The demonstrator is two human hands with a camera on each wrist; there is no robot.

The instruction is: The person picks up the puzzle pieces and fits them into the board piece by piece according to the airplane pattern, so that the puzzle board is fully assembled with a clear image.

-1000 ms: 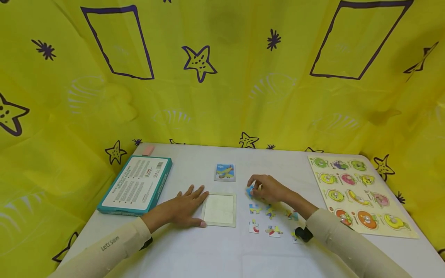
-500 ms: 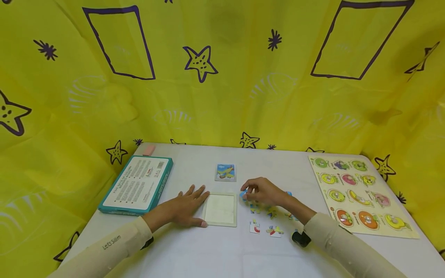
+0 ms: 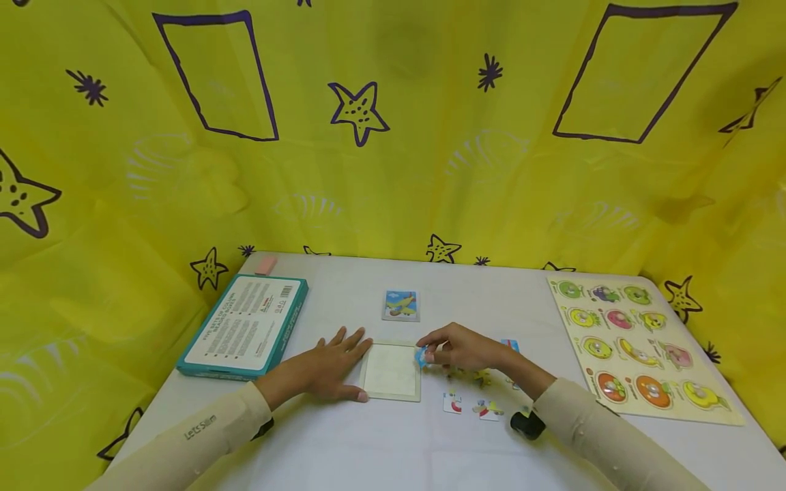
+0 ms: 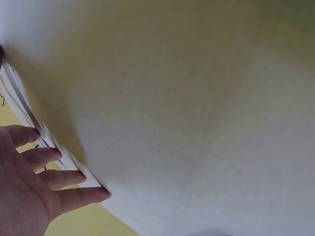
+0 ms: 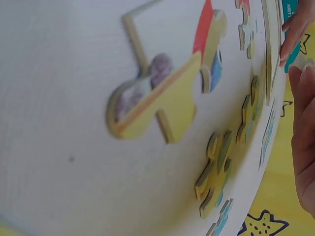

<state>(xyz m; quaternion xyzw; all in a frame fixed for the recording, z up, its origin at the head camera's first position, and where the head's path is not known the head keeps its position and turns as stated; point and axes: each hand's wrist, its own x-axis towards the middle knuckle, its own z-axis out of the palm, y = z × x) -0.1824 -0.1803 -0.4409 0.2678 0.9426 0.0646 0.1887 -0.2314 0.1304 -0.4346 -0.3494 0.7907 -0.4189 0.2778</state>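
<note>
My left hand (image 3: pixel 331 368) lies flat with spread fingers, its fingertips and thumb at the left side of a pale, shallow puzzle tray (image 3: pixel 393 397). With thumb and fingers, my right hand (image 3: pixel 468 346) pinches a blue puzzle piece (image 3: pixel 421 357) at the tray's right rim. Nothing lies inside the tray. Several loose pieces are spread to its right, among them a red-and-white piece (image 3: pixel 452 402) and a yellow-and-red piece (image 3: pixel 488 411); my right hand and forearm partly hide others. The right wrist view shows a yellow piece (image 5: pixel 177 105) close up.
Behind the tray lies a small airplane picture puzzle (image 3: pixel 401 305). A teal box (image 3: pixel 245 327) stands at the left, with a pink block (image 3: pixel 266 265) beyond it. A fruit puzzle board (image 3: pixel 641 348) covers the right side of the table. Yellow curtain (image 3: pixel 393 184) hangs behind.
My right hand has moved left with the blue puzzle piece, from above the loose pieces to the tray's right rim. My left hand has stayed in place at the tray.
</note>
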